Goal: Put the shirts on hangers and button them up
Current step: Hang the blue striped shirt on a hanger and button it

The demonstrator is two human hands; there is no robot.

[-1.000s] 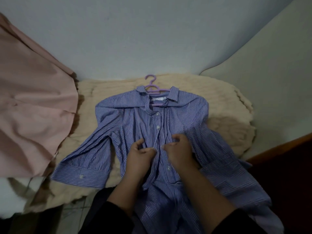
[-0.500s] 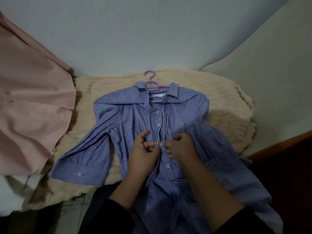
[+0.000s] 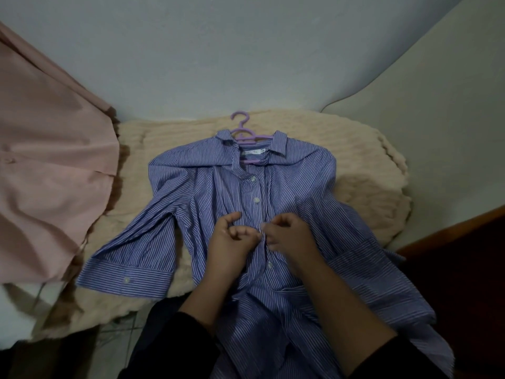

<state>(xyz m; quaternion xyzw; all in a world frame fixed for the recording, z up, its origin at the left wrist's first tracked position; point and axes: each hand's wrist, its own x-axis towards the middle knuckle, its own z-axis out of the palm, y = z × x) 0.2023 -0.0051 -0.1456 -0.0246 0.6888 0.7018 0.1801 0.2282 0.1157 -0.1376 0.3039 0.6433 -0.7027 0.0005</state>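
A blue striped shirt [image 3: 218, 192] lay front-up on a cream fleece blanket [image 3: 363, 170], its collar toward the wall and its tail running down toward the person, off the blanket's near edge. A purple hanger [image 3: 241, 132] sat inside the neck, its hook sticking out above the collar onto the blanket and its bar showing in the open collar. Two buttons below the collar looked fastened along the placket; another white button showed lower down, just below the hands. The left hand [image 3: 231, 239] rested on the shirt front at mid-chest, its fingers curled and pinching the left edge of the placket. The right hand [image 3: 287, 233] lay just beside it, fingertips bent in and pinching the cloth at the same spot, so the two hands met at the placket. Whether they held a button between them could not be told, as the fingers covered it. The shirt's left-side sleeve was folded down across the blanket, its cuff [image 3: 125, 277] flat with one white button showing. The other sleeve spread out to the right under the right forearm. Both forearms wore dark sleeves. A pink garment [image 3: 49, 170] hung at the left edge of the view, beside the blanket. A brown wooden edge [image 3: 451, 228] showed at the right.
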